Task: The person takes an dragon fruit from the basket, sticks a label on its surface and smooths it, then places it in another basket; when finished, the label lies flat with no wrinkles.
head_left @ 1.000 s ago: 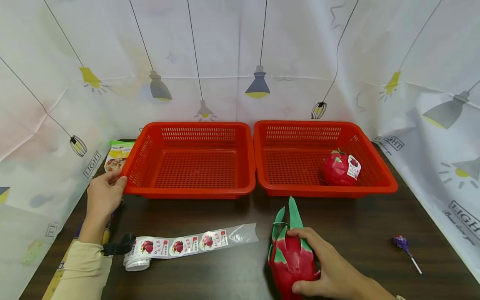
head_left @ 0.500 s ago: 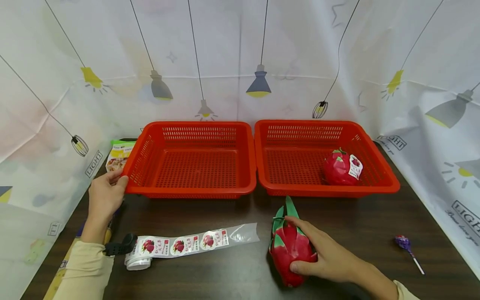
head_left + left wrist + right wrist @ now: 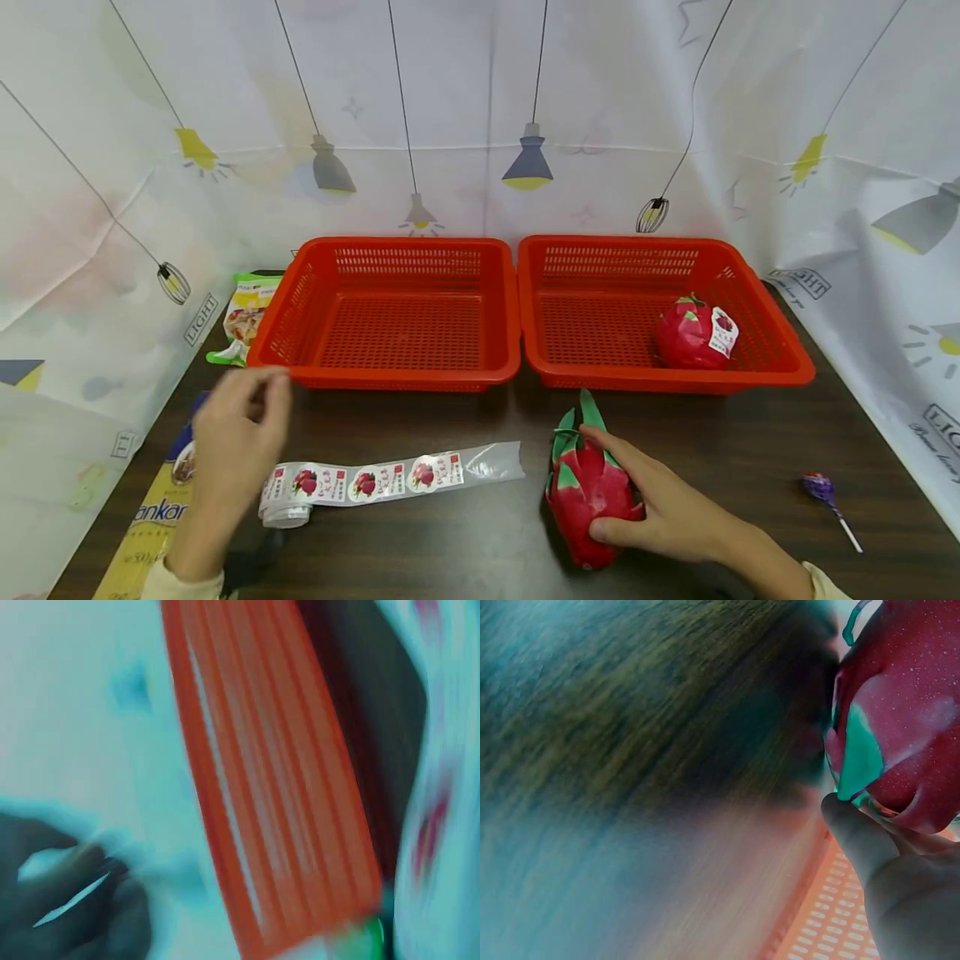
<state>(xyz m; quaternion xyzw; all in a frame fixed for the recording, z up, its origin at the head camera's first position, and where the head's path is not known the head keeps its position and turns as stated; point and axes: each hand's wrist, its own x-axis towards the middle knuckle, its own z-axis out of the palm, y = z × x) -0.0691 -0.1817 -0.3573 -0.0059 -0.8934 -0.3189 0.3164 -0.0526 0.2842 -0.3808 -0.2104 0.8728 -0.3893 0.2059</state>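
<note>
In the head view my right hand grips a red dragon fruit with long green leaf tips, low over the dark table. The right wrist view shows the thumb pressed along the side of the dragon fruit. My left hand, blurred, hovers left of the roll of dragon fruit stickers, with loosely curled fingers and nothing seen in them. The sticker strip lies unrolled to the right, ending in bare clear backing. In the left wrist view the left hand is apart from the red basket.
Two red plastic baskets stand side by side at the back: the left basket and the right basket. A dragon fruit with a sticker sits in the right one. Snack packet and yellow package lie left, a lollipop right.
My left hand has let go of the left basket's corner and come back toward the sticker roll. The right hand has shifted its hold while the dragon fruit moved slightly up in the view.
</note>
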